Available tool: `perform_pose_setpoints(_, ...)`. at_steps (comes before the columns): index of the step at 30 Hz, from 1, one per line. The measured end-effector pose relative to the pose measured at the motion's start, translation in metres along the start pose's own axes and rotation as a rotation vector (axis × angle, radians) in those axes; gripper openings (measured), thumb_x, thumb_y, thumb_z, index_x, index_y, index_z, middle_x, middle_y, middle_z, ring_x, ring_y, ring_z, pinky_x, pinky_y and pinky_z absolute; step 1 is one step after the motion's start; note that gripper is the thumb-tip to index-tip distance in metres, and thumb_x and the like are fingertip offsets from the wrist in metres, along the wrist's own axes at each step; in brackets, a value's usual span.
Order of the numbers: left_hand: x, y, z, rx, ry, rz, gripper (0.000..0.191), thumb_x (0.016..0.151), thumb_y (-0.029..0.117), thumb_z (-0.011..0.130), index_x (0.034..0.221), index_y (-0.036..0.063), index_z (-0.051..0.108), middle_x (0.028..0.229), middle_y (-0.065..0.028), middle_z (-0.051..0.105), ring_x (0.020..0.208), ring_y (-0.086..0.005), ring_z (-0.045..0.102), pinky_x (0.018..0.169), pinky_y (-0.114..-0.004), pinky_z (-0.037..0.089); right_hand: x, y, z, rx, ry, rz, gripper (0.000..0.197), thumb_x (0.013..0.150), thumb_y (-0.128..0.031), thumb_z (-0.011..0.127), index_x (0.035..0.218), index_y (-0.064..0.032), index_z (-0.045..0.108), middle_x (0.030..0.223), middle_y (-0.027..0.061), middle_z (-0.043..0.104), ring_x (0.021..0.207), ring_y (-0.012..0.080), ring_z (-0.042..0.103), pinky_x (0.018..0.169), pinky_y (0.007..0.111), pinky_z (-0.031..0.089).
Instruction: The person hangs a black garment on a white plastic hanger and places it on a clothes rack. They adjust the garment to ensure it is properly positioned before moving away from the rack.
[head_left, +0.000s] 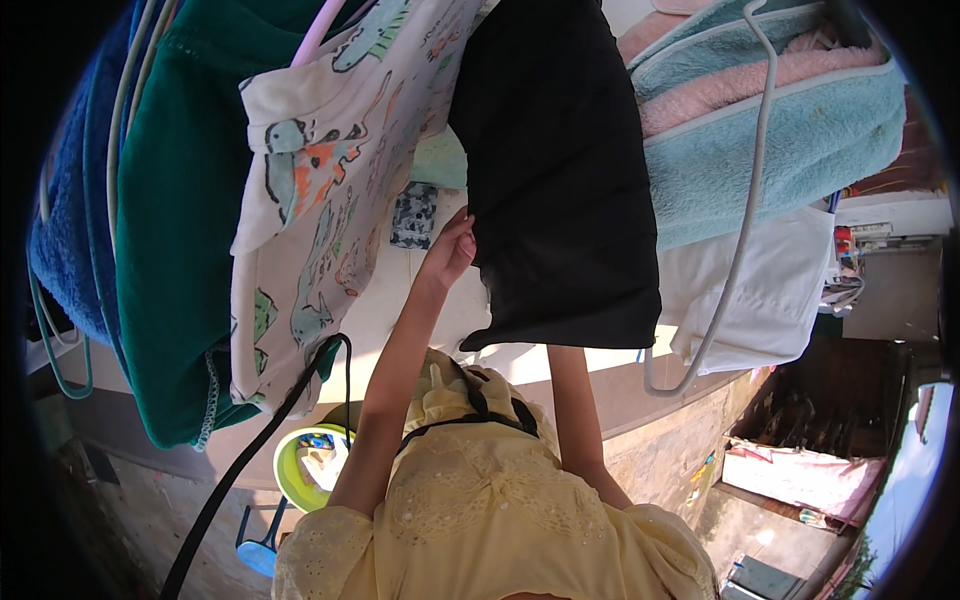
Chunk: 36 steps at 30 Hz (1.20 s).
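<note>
A piece of black cloth (562, 180), apparently a garment, hangs in front of me. Its left edge is pinched between the thumb and fingers of my left hand (453, 244). My right forearm rises behind the lower part of the black cloth, which hides my right hand. To the left of the black cloth hangs a white garment with a dinosaur print (307, 195). On its far side is a dark green garment (180, 225). A light blue and pink fleecy cloth (772, 142) hangs to the right, with a white garment (750, 292) below it.
A pale bent hanger (754, 172) dangles at the right. Blue fleecy cloth (67, 255) and more hangers crowd the far left. Lower left, a lime-green basin (289, 465) holds some items, near a blue plastic stool (259, 556). A black strap (247, 457) crosses the view.
</note>
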<state>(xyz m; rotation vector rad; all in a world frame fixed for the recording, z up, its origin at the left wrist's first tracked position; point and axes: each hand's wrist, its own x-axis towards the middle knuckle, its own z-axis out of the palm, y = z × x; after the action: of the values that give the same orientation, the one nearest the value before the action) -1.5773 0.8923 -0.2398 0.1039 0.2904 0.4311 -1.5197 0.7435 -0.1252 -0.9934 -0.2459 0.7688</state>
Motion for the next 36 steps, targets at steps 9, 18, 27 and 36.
perform_pose_setpoints(9, -0.004, -0.015, 0.024, 0.139, 0.083, 0.175, 0.040, 0.086, 0.012, 0.045, 0.125, 0.0152, 0.037, 0.106, -0.0016, 0.052, 0.097, -0.0098, 0.048, 0.081, -0.023, 0.039, 0.000, -0.001, -0.002, -0.010, 0.007, -0.005, 0.048, 0.092, -0.031, 0.033, 0.129, -0.0008, 0.027, 0.130, 0.0075, 0.035, 0.117, 0.0181, 0.037, 0.098, 0.027, 0.027)
perform_pose_setpoints(18, -0.030, -0.019, 0.034, 0.191, 0.184, 0.009, 0.040, 0.087, 0.031, 0.044, 0.124, 0.0156, 0.040, 0.117, -0.0008, 0.050, 0.109, -0.0141, 0.046, 0.090, -0.030, 0.036, -0.002, -0.001, -0.003, -0.017, 0.007, 0.001, 0.048, 0.092, -0.031, 0.033, 0.129, -0.0007, 0.028, 0.129, 0.0074, 0.036, 0.116, 0.0180, 0.037, 0.098, 0.027, 0.028)
perform_pose_setpoints(27, -0.065, -0.029, 0.008, -0.012, -0.033, -0.155, 0.022, 0.088, 0.016, 0.046, 0.107, 0.0080, 0.052, 0.099, -0.0023, 0.060, 0.094, -0.0121, 0.056, 0.084, -0.025, 0.042, -0.005, -0.001, -0.008, -0.025, 0.008, 0.018, 0.048, 0.092, -0.031, 0.033, 0.129, -0.0007, 0.028, 0.129, 0.0073, 0.036, 0.116, 0.0179, 0.038, 0.098, 0.027, 0.028)
perform_pose_setpoints(36, -0.052, -0.047, -0.017, -0.013, -0.009, -0.003, 0.026, 0.086, 0.005, 0.045, 0.112, 0.0084, 0.048, 0.113, -0.0018, 0.052, 0.108, -0.0142, 0.047, 0.093, -0.028, 0.038, -0.010, -0.002, -0.009, -0.065, 0.021, 0.067, 0.048, 0.092, -0.031, 0.033, 0.128, -0.0007, 0.029, 0.129, 0.0072, 0.037, 0.115, 0.0178, 0.038, 0.098, 0.027, 0.028)
